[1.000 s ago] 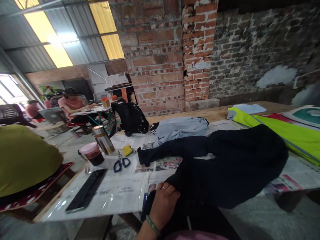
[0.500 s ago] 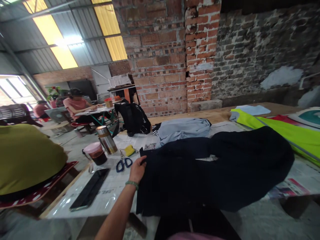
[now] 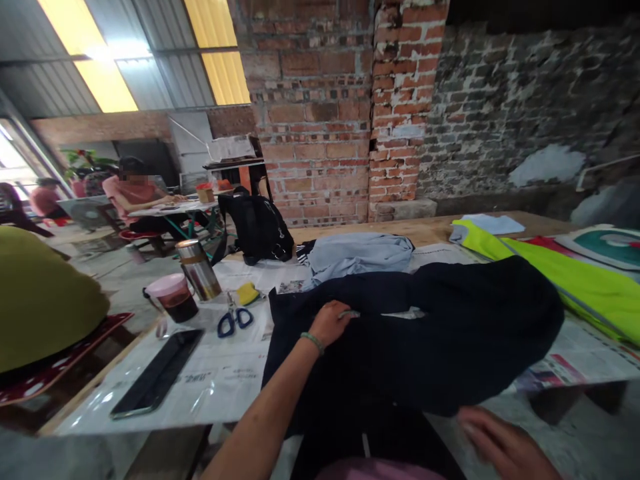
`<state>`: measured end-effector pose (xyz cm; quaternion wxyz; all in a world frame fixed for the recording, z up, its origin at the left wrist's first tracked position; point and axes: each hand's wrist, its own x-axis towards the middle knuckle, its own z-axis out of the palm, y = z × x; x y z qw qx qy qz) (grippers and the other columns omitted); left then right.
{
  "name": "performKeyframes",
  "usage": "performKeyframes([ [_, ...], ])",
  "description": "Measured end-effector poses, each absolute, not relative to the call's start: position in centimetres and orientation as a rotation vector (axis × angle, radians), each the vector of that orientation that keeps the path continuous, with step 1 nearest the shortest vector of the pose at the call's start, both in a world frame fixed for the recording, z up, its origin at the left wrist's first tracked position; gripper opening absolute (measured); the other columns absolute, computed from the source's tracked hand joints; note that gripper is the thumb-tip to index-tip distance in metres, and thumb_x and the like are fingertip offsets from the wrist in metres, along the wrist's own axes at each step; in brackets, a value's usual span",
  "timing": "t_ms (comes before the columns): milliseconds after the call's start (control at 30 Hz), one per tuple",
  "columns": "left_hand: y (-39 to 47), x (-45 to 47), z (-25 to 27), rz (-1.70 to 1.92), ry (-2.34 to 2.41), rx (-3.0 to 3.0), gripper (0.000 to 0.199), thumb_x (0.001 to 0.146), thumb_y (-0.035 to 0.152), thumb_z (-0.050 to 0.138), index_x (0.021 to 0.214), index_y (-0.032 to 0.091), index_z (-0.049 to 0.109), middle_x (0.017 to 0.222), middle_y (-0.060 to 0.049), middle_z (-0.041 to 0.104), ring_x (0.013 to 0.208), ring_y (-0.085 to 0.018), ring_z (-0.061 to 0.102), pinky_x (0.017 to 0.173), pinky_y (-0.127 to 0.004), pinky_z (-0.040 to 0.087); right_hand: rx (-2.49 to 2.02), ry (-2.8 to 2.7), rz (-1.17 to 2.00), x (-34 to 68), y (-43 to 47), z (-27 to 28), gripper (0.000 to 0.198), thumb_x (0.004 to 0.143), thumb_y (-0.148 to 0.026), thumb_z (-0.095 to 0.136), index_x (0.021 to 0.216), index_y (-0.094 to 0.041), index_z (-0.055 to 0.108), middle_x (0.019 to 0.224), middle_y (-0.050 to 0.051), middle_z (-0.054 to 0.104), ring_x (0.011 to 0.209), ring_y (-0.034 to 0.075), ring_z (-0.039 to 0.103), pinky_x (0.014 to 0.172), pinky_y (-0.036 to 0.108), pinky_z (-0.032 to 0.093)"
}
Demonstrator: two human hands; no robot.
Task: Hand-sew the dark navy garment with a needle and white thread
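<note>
lh (image 3: 330,323) on dk cloth (image 3: 420,343), rh (image 3: 500,437) nearby

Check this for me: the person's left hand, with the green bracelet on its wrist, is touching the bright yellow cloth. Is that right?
No: in the head view, the left hand, with the green bracelet, is touching the dark cloth, not the bright yellow cloth.

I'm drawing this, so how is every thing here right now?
Dark garment, spread, rumpled
Left hand, touching it
Right hand, blurred, near its edge
Grey garment, bunched
Neon garment, laid out
Phone, flat, screen dark
Scissors, flat, blades unclear
Cup, upright, dark liquid inside
Flask, upright
Backpack, upright
Iron, on or off unclear
</note>
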<state>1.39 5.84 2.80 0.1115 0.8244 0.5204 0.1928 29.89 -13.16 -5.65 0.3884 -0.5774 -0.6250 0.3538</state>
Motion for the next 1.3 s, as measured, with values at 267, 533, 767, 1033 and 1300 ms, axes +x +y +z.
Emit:
performKeyframes([
  [267, 7.6, 5.0, 0.7, 0.420, 1.499, 2.245, 0.019, 0.061, 0.032, 0.065, 0.078, 0.022, 0.066, 0.079, -0.002, 0.066, 0.083, -0.022, 0.059, 0.076, -0.032, 0.041, -1.184, -1.273, 1.104, 25.1, -0.6, 1.2, 0.028, 0.080, -0.043, 0.045, 0.091, -0.018, 0.048, 0.050, -0.007, 0.040, 0.039, 0.005, 0.036, 0.040, 0.018, 0.032],
  [533, 9.8, 2.1, -0.2, 0.463, 1.281, 1.953, 0.026, 0.068, 0.038, 0.058, 0.079, 0.016, 0.068, 0.068, 0.003, 0.063, 0.063, -0.013, 0.055, 0.057, -0.021, 0.040, -1.126, -1.374, 1.355, 21.3, 8.1, 0.2, 0.022, 0.074, -0.034, 0.048, 0.085, -0.015, 0.050, 0.054, -0.007, 0.046, 0.036, 0.004, 0.038, 0.036, 0.016, 0.032],
  [767, 11.8, 0.1, 1.0, 0.674, 1.168, 1.597, 0.024, 0.065, 0.036, 0.063, 0.076, 0.015, 0.069, 0.069, 0.000, 0.064, 0.064, -0.013, 0.055, 0.063, -0.023, 0.042, -1.051, -1.364, 1.292, 19.4, 13.0, 1.4, 0.021, 0.072, -0.034, 0.051, 0.083, -0.016, 0.052, 0.055, -0.007, 0.046, 0.037, 0.004, 0.039, 0.039, 0.018, 0.035],
  [1033, 10.9, 0.1, 0.0, 0.461, 1.273, 1.671, 0.025, 0.064, 0.036, 0.062, 0.074, 0.015, 0.069, 0.067, 0.000, 0.065, 0.067, -0.015, 0.056, 0.060, -0.023, 0.040, -1.212, -1.567, 1.192, 19.8, 13.3, -2.9, 0.020, 0.076, -0.030, 0.047, 0.087, -0.017, 0.059, 0.066, -0.002, 0.051, 0.046, 0.005, 0.044, 0.048, 0.019, 0.036],
  [1300, 10.1, 1.1, 1.0, 0.587, 1.225, 1.624, 0.015, 0.062, 0.023, 0.064, 0.075, 0.018, 0.070, 0.086, -0.003, 0.068, 0.081, -0.017, 0.060, 0.076, -0.025, 0.043, -1.092, -2.040, 0.739, 21.2, 12.9, -1.5, 0.018, 0.082, -0.021, 0.044, 0.084, -0.022, 0.062, 0.079, 0.002, 0.051, 0.075, 0.011, 0.051, 0.070, 0.023, 0.040],
])
